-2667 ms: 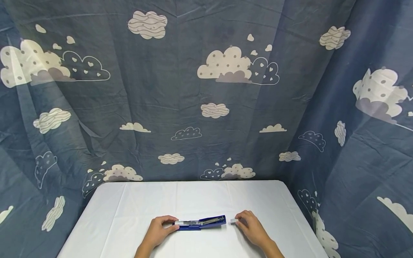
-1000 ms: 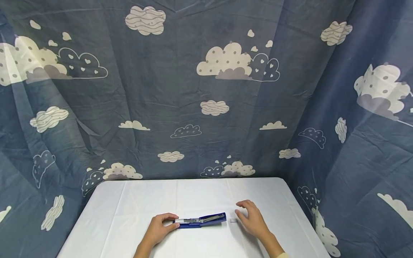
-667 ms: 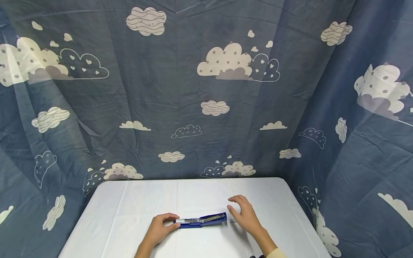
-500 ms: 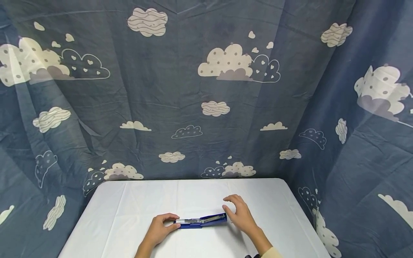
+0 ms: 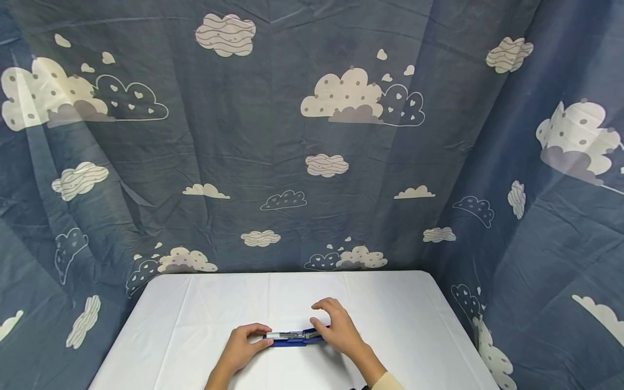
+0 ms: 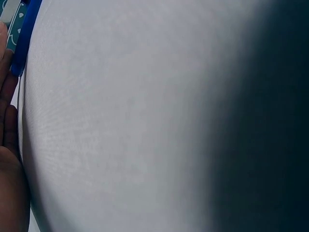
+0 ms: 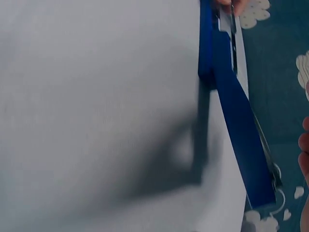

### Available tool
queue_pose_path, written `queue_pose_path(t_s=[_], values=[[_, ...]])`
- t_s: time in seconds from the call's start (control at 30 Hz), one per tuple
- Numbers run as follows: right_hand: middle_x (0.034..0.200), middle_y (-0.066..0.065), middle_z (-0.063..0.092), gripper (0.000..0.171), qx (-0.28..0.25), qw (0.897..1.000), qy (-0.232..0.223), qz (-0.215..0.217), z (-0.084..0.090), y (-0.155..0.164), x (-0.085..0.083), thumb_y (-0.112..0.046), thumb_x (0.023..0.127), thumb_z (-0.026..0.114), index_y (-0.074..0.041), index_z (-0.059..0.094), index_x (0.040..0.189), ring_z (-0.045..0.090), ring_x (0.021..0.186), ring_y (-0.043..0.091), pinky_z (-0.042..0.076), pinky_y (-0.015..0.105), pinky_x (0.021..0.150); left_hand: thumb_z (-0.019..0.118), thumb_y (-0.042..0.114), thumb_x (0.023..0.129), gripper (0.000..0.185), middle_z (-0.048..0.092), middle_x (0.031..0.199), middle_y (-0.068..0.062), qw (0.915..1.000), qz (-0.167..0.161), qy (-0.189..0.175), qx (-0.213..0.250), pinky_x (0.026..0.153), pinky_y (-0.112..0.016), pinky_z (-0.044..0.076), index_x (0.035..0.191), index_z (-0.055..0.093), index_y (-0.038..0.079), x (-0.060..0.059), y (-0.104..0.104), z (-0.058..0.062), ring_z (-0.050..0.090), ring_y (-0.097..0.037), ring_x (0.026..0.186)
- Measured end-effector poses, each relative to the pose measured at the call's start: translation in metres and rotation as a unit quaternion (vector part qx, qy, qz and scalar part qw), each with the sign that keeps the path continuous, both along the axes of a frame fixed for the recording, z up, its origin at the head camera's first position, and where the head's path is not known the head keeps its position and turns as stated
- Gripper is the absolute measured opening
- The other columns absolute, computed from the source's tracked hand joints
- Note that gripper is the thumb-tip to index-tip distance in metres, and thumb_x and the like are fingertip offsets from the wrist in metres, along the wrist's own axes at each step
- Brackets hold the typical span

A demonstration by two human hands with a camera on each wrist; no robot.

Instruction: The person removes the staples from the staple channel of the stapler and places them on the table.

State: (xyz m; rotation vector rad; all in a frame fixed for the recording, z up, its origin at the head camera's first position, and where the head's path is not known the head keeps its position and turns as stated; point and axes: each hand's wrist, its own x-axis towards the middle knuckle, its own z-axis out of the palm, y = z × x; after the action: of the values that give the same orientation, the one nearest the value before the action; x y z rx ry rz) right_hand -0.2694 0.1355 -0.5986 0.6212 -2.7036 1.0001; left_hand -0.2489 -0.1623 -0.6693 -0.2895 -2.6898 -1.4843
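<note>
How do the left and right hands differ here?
The left hand grips one end of the blue hinged tool; the right hand is spread by the other end, gripping nothing. A pale sleeve shows behind the right hand, none behind the left. Both are bare.

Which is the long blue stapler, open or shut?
Open. The long blue stapler is folded out, one half tilted, metal insides exposed.

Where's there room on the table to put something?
The white table is bare along its back edge, by the blue cloud-patterned curtain, and along its side edges. The front middle's crowded: the left hand holds a long, opened blue stapler; the right hand is near its other end.
</note>
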Motion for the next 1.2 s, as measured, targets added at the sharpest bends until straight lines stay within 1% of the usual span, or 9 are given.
queue_pose_path(t_s=[0.2, 0.4, 0.47, 0.53, 0.7, 0.87, 1.0, 1.1, 1.2], values=[[0.118, -0.007, 0.068, 0.026, -0.006, 1.0, 0.008, 0.026, -0.008, -0.018, 0.001, -0.026, 0.093, 0.077, -0.018, 0.07, 0.117, 0.064, 0.116, 0.016, 0.054, 0.043, 0.102, 0.085, 0.04, 0.082, 0.024, 0.079, 0.101, 0.013, 1.0, -0.001, 0.006, -0.002, 0.097, -0.036, 0.054, 0.103, 0.078, 0.03, 0.0, 0.0, -0.001, 0.071, -0.006, 0.101], [0.119, -0.006, 0.069, 0.027, -0.011, 0.999, -0.011, 0.044, -0.015, -0.036, 0.004, -0.024, 0.093, 0.076, -0.014, 0.07, 0.118, 0.065, 0.118, 0.018, 0.053, 0.044, 0.105, 0.085, 0.041, 0.083, 0.027, 0.078, 0.101, 0.015, 1.0, -0.004, 0.003, 0.001, 0.097, -0.035, 0.054, 0.104, 0.079, 0.027, 0.0, -0.001, -0.002, 0.07, -0.005, 0.101], [0.118, -0.005, 0.07, 0.027, -0.012, 0.999, -0.008, 0.051, -0.019, -0.041, 0.005, -0.023, 0.093, 0.076, -0.013, 0.071, 0.117, 0.066, 0.118, 0.019, 0.053, 0.044, 0.104, 0.085, 0.041, 0.083, 0.027, 0.078, 0.102, 0.015, 1.0, -0.008, 0.001, 0.002, 0.097, -0.036, 0.055, 0.105, 0.079, 0.026, -0.001, -0.001, -0.002, 0.07, -0.006, 0.102], [0.116, -0.004, 0.07, 0.027, -0.013, 0.998, 0.002, 0.061, -0.023, -0.044, 0.006, -0.023, 0.093, 0.077, -0.012, 0.071, 0.116, 0.066, 0.116, 0.019, 0.054, 0.043, 0.103, 0.084, 0.042, 0.083, 0.026, 0.078, 0.103, 0.016, 0.9999, -0.009, -0.006, 0.0, 0.099, -0.038, 0.054, 0.105, 0.078, 0.029, -0.001, -0.001, -0.002, 0.07, -0.006, 0.103], [0.113, -0.002, 0.071, 0.027, -0.013, 0.997, 0.014, 0.081, -0.032, -0.052, 0.009, -0.022, 0.092, 0.076, -0.01, 0.071, 0.115, 0.067, 0.112, 0.018, 0.054, 0.04, 0.1, 0.083, 0.042, 0.084, 0.025, 0.077, 0.104, 0.017, 0.9999, -0.012, -0.011, -0.003, 0.101, -0.045, 0.054, 0.106, 0.078, 0.031, -0.001, 0.0, -0.002, 0.07, -0.008, 0.106], [0.113, -0.004, 0.072, 0.026, -0.003, 0.996, 0.001, 0.089, -0.037, -0.058, 0.01, -0.024, 0.092, 0.076, -0.012, 0.072, 0.115, 0.067, 0.112, 0.015, 0.054, 0.04, 0.101, 0.084, 0.04, 0.084, 0.026, 0.077, 0.104, 0.017, 0.9998, -0.014, -0.01, -0.001, 0.102, -0.042, 0.054, 0.107, 0.078, 0.029, -0.001, 0.0, -0.002, 0.07, -0.007, 0.107], [0.112, -0.005, 0.071, 0.024, 0.018, 0.995, -0.005, 0.094, -0.039, -0.061, 0.012, -0.027, 0.092, 0.076, -0.015, 0.073, 0.113, 0.066, 0.11, 0.012, 0.055, 0.037, 0.1, 0.084, 0.039, 0.085, 0.026, 0.077, 0.105, 0.016, 0.9998, -0.014, -0.011, 0.0, 0.102, -0.044, 0.054, 0.108, 0.078, 0.027, -0.002, -0.001, -0.002, 0.07, -0.008, 0.107], [0.11, -0.006, 0.071, 0.02, 0.029, 0.994, 0.006, 0.103, -0.04, -0.064, 0.013, -0.026, 0.092, 0.076, -0.017, 0.074, 0.109, 0.066, 0.107, 0.01, 0.055, 0.034, 0.097, 0.083, 0.039, 0.085, 0.027, 0.077, 0.104, 0.016, 0.9998, -0.015, -0.012, 0.003, 0.102, -0.046, 0.054, 0.108, 0.078, 0.027, -0.002, -0.002, -0.002, 0.07, -0.009, 0.107], [0.108, -0.007, 0.07, 0.017, 0.034, 0.993, 0.015, 0.11, -0.043, -0.067, 0.014, -0.026, 0.091, 0.077, -0.018, 0.075, 0.106, 0.065, 0.104, 0.007, 0.056, 0.031, 0.094, 0.083, 0.042, 0.085, 0.027, 0.077, 0.104, 0.018, 0.9998, -0.018, -0.01, 0.005, 0.102, -0.043, 0.054, 0.107, 0.078, 0.028, -0.002, -0.003, -0.002, 0.07, -0.008, 0.107]])
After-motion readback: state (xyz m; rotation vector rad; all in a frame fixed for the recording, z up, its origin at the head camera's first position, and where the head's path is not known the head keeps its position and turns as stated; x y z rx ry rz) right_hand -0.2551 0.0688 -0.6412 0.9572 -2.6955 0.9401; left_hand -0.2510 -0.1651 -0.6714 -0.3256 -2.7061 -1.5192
